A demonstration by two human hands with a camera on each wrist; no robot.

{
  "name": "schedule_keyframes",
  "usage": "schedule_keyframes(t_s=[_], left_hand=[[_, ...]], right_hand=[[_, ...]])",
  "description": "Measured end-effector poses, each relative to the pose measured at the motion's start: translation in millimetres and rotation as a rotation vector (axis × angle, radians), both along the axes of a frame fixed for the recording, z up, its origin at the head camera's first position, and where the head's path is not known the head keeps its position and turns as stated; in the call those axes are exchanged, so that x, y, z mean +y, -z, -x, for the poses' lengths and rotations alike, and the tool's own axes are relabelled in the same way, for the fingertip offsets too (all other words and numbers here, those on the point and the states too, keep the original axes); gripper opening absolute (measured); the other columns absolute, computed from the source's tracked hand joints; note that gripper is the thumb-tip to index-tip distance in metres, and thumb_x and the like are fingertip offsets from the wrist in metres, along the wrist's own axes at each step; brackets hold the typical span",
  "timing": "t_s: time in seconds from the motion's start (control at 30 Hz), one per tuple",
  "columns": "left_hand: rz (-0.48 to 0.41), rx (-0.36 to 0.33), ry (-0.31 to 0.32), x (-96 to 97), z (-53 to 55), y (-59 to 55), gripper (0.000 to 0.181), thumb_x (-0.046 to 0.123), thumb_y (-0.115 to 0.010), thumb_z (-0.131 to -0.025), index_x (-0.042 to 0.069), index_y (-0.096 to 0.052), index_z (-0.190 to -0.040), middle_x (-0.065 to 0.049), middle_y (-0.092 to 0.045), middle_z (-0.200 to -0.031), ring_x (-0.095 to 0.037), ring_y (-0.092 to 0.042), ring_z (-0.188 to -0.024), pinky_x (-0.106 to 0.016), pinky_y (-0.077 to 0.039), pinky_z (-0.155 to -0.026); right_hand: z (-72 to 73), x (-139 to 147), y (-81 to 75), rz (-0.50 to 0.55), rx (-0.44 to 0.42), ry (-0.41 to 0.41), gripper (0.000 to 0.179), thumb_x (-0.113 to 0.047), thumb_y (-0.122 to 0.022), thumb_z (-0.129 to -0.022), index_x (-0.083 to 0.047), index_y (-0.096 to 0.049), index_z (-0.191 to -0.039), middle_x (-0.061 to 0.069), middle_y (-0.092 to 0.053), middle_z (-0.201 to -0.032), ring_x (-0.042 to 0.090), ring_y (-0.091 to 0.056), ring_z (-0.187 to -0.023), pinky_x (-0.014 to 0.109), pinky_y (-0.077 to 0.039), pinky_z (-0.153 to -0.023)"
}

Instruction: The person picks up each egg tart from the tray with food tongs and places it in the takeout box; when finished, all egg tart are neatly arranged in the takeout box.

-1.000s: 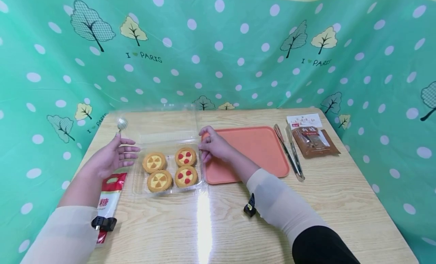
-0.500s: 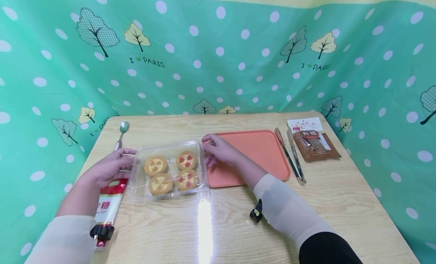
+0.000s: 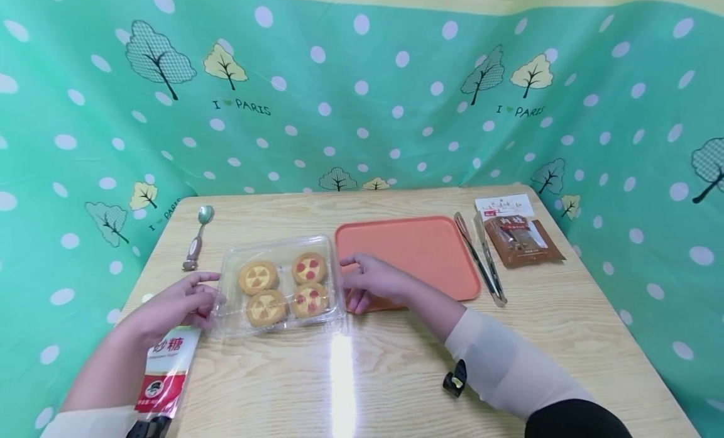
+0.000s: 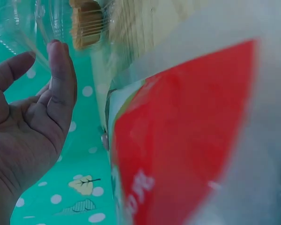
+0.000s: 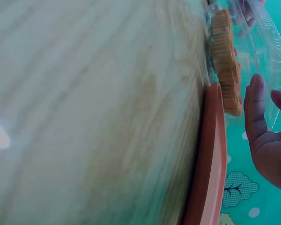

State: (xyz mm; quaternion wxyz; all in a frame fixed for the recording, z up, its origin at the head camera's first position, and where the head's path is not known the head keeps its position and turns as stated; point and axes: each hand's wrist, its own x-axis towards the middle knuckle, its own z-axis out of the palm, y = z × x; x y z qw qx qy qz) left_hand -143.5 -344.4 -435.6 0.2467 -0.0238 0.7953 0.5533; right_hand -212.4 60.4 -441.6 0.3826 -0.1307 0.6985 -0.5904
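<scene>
A clear plastic clamshell box (image 3: 285,251) lies on the table with its lid folded down over several round tarts. Two tarts (image 3: 257,278) carry yellow wedge patterns; two others (image 3: 309,268) have red pieces on top. My left hand (image 3: 172,307) is at the box's left edge, fingers loosely bent. In the left wrist view, the thumb and fingers of that hand (image 4: 35,112) stand apart beside the clear plastic. Along the right side is my right hand (image 3: 380,281), partly over the orange tray (image 3: 407,249). Its index finger and thumb point toward the box in the right wrist view.
Below my left forearm lies a red and white sugar bag (image 3: 166,369). A spoon (image 3: 198,240) rests at the back left. Right of the tray are metal tongs (image 3: 481,259), a brown packet (image 3: 520,243) and a white printed packet (image 3: 503,205). Patterned green cloth surrounds the table.
The box's lid, upright at the back a second ago, has come down over the tarts. Both hands have shifted toward the front along the box's sides, and the spoon handle is uncovered.
</scene>
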Motion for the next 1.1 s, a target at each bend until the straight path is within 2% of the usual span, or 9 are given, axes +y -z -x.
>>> schedule_keyframes(t_s=[0.17, 0.3, 0.43, 0.6, 0.73, 0.87, 1.1], left_hand=[[-0.019, 0.008, 0.001, 2.9, -21.7, 3.0, 0.070, 0.015, -0.054, -0.099, -0.001, -0.012, -0.152, -0.015, -0.057, -0.088, -0.030, -0.066, -0.081, -0.042, -0.059, -0.074], [-0.042, -0.023, -0.010, 4.6, -36.0, 5.4, 0.068, 0.015, -0.056, -0.098, -0.004, -0.016, -0.150, -0.018, -0.060, -0.092, -0.032, -0.066, -0.081, -0.043, -0.059, -0.075], [-0.089, -0.048, 0.006, 6.8, -44.4, 6.7, 0.051, 0.018, -0.056, -0.099, -0.007, -0.032, -0.136, -0.015, -0.063, -0.095, -0.027, -0.067, -0.081, -0.041, -0.060, -0.074], [-0.173, -0.080, 0.027, 9.0, -49.7, 9.5, 0.026, 0.018, -0.056, -0.099, -0.001, -0.046, -0.114, -0.017, -0.067, -0.101, -0.023, -0.070, -0.082, -0.039, -0.060, -0.076], [-0.286, -0.119, 0.057, 6.5, -49.6, 14.0, 0.018, 0.016, -0.051, -0.102, 0.001, -0.054, -0.110, -0.014, -0.068, -0.103, -0.020, -0.071, -0.085, -0.037, -0.059, -0.079], [-0.385, -0.158, 0.081, 4.0, -50.0, 16.3, 0.017, 0.013, -0.046, -0.104, 0.004, -0.060, -0.107, -0.011, -0.071, -0.102, -0.018, -0.072, -0.086, -0.035, -0.059, -0.080], [-0.345, -0.143, 0.058, 5.3, -51.8, 14.0, 0.017, 0.015, -0.048, -0.103, 0.001, -0.057, -0.106, -0.014, -0.071, -0.100, -0.021, -0.072, -0.087, -0.038, -0.058, -0.081]], right_hand=[[-8.4, 1, 4.4, 0.004, -0.010, -0.020, 0.054, -0.012, -0.065, -0.093, -0.007, -0.039, -0.140, 0.027, -0.069, -0.093, 0.027, -0.068, -0.061, 0.052, -0.058, -0.068], [-13.3, 0, 8.8, 0.026, -0.020, -0.024, 0.042, -0.012, -0.064, -0.094, -0.003, -0.044, -0.130, 0.034, -0.066, -0.094, 0.025, -0.068, -0.057, 0.048, -0.059, -0.062], [-16.1, 0, 10.5, 0.017, -0.032, -0.018, 0.035, -0.013, -0.064, -0.095, -0.003, -0.047, -0.124, 0.034, -0.065, -0.096, 0.024, -0.068, -0.057, 0.042, -0.059, -0.058], [-19.1, 0, 12.4, 0.012, -0.043, -0.039, 0.030, -0.018, -0.065, -0.094, -0.001, -0.051, -0.114, 0.027, -0.067, -0.093, 0.024, -0.068, -0.058, 0.040, -0.060, -0.058], [-20.9, -1, 12.3, 0.007, -0.062, -0.065, 0.024, -0.019, -0.063, -0.095, 0.000, -0.055, -0.107, 0.030, -0.067, -0.096, 0.023, -0.068, -0.059, 0.040, -0.060, -0.059], [-22.0, 0, 13.3, 0.016, -0.097, -0.093, 0.022, -0.019, -0.061, -0.096, 0.000, -0.055, -0.106, 0.028, -0.068, -0.095, 0.023, -0.068, -0.060, 0.038, -0.060, -0.059], [-24.6, 1, 17.7, 0.099, -0.178, -0.097, 0.030, -0.011, -0.062, -0.093, 0.000, -0.045, -0.117, 0.029, -0.069, -0.095, 0.023, -0.069, -0.061, 0.033, -0.059, -0.057]])
